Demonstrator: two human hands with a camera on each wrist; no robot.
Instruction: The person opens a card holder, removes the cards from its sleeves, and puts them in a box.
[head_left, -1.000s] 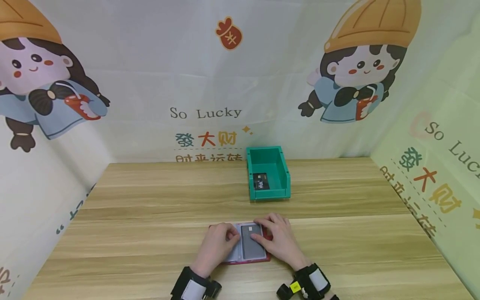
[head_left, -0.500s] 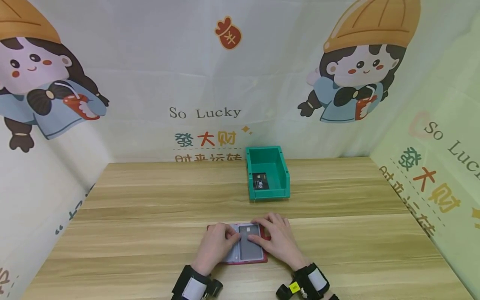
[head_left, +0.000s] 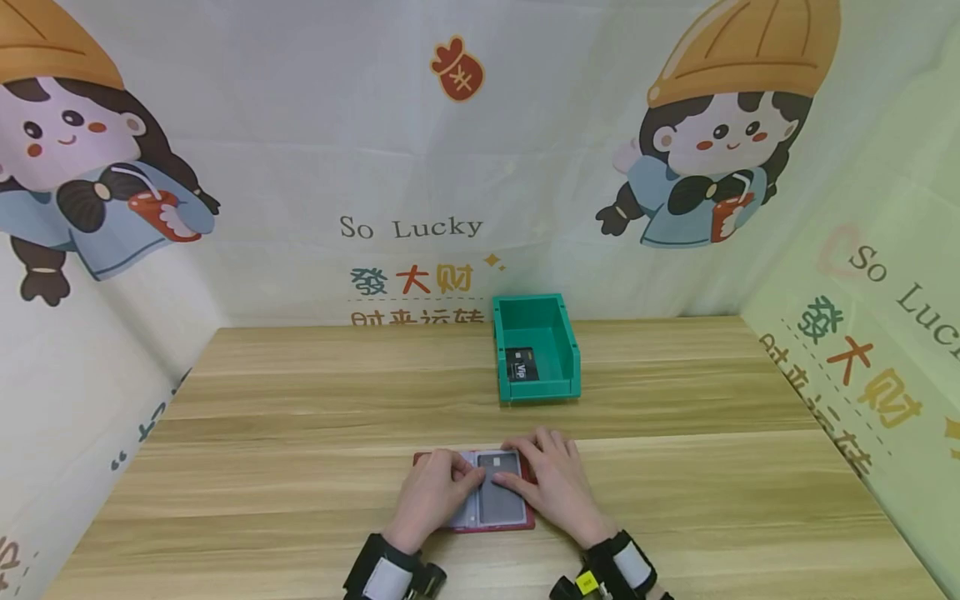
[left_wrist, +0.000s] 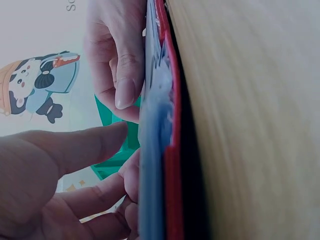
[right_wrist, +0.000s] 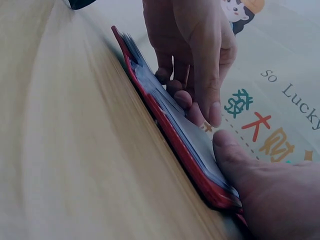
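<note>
A red card holder [head_left: 468, 527] lies spread on the table with clear plastic sleeves. Its right-hand sleeve shows a grey card [head_left: 501, 502] with a small light chip near the top. My left hand [head_left: 431, 493] is over the left page; its fingertips touch the sleeves [right_wrist: 172, 102] and its thumb stands a little apart from them. My right hand [head_left: 557, 487] rests at the right side, thumb on the card's sleeve and forefinger by the upper edge. In the left wrist view the stacked sleeves [left_wrist: 152, 165] appear edge-on above the red cover [left_wrist: 173, 195].
Behind the card holder stands a green bin [head_left: 542, 392] with a black card [head_left: 521, 364] marked "Vip" lying in it. A printed backdrop [head_left: 300, 167] rises along the back of the wooden table [head_left: 262, 433].
The card holder has shifted slightly left, and the right hand has moved a little left with it. The left hand stays nearly still.
</note>
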